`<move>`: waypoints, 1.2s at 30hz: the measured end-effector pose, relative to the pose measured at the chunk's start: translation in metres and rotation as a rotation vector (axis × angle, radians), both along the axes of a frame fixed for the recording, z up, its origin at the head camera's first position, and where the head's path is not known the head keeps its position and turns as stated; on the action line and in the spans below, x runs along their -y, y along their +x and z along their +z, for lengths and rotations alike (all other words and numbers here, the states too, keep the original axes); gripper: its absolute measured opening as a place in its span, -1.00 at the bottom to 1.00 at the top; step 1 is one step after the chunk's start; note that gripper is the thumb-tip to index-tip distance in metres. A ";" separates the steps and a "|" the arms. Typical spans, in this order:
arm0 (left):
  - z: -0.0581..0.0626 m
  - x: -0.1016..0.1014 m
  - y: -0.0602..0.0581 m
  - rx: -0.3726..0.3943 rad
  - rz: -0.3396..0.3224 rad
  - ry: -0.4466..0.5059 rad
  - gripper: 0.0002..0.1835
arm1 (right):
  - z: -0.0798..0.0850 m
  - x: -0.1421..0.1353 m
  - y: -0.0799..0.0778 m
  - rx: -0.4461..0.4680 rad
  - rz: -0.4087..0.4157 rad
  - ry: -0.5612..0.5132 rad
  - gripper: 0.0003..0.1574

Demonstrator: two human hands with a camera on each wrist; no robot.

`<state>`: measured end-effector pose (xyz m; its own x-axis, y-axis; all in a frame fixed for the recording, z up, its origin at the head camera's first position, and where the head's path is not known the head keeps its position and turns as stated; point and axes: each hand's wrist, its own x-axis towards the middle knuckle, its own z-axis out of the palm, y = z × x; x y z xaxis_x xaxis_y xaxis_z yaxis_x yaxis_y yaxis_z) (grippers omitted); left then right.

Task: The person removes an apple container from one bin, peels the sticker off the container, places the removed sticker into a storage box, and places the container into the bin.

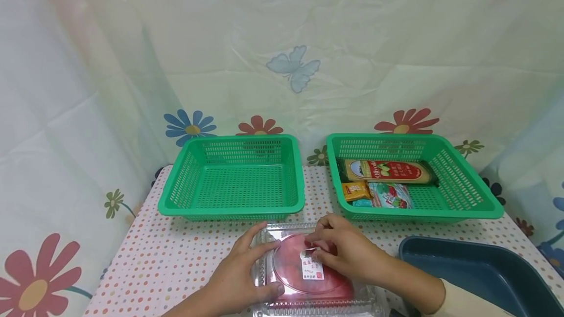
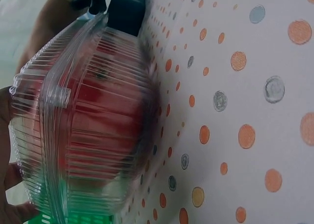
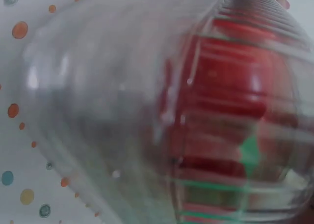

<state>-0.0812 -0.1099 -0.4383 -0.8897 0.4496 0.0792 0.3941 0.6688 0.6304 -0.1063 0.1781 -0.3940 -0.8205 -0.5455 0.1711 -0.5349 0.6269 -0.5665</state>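
Note:
A clear plastic clamshell box (image 1: 326, 302) with something large and red (image 2: 100, 111) inside lies on the table in front of me. On its lid is a white label (image 1: 313, 269) with red and dark writing. My right hand (image 1: 345, 248) pinches the label's upper end, which curls up from the lid. My left hand (image 1: 240, 268) rests along the left side of the lid, fingers extended and thumb on the top. In the left wrist view, the box's ribbed side shows close up. The right wrist view is blurred.
Behind the box stands a green basket (image 1: 231, 209). Another green basket (image 1: 462, 212) at right holds a package with a red label (image 1: 389, 171), a yellow packet (image 1: 356, 191) and a fruit-printed packet (image 1: 389, 196). A dark blue basin (image 1: 467, 243) sits beside my right forearm.

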 end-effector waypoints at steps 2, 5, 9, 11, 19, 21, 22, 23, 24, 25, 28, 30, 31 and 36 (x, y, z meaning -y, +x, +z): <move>0.000 0.000 0.000 -0.003 -0.001 0.000 -0.17 | -0.001 0.001 0.000 -0.025 0.003 -0.003 -0.81; 0.000 0.000 0.000 -0.003 0.001 0.000 -0.16 | -0.003 0.001 -0.001 -0.054 -0.005 -0.023 -0.78; 0.001 0.000 0.001 0.003 0.007 -0.001 -0.15 | -0.006 -0.001 -0.001 -0.049 -0.012 -0.059 -0.74; 0.001 0.000 0.001 0.007 0.010 -0.004 -0.14 | -0.007 -0.003 0.000 -0.032 -0.015 -0.081 -0.73; 0.004 -0.001 0.001 0.010 0.016 -0.028 -0.12 | -0.004 -0.011 0.003 0.038 -0.011 -0.154 -0.80; 0.005 -0.001 0.001 0.008 0.018 -0.028 -0.12 | -0.003 -0.014 0.004 0.054 0.000 -0.163 -0.83; 0.005 -0.001 0.001 0.008 0.019 -0.027 -0.13 | -0.002 -0.015 0.005 0.061 0.007 -0.167 -0.85; 0.004 -0.001 0.002 0.010 0.020 -0.025 -0.13 | -0.002 -0.016 0.006 0.066 0.014 -0.173 -0.88; 0.004 0.000 0.002 0.013 0.020 -0.023 -0.13 | -0.001 -0.018 0.007 0.065 0.027 -0.182 -0.91; 0.004 0.000 0.002 0.015 0.021 -0.020 -0.14 | -0.001 -0.019 0.008 0.069 0.042 -0.196 -0.91; 0.004 0.000 0.002 0.015 0.020 -0.013 -0.15 | -0.002 -0.024 0.011 0.063 0.083 -0.239 -0.89; 0.003 0.000 0.002 0.013 0.020 -0.011 -0.15 | -0.004 -0.027 0.013 0.051 0.111 -0.270 -0.88; 0.003 0.000 0.002 0.013 0.019 -0.010 -0.16 | -0.005 -0.029 0.014 0.043 0.126 -0.286 -0.89; 0.002 0.000 0.001 0.013 0.017 -0.008 -0.15 | -0.009 -0.045 0.021 0.043 0.215 -0.455 -0.73</move>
<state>-0.0798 -0.1102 -0.4366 -0.8981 0.4350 0.0641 0.3746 0.6805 0.6298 -0.0856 0.2227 -0.4035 -0.7095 -0.5806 0.3993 -0.5948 0.1898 -0.7811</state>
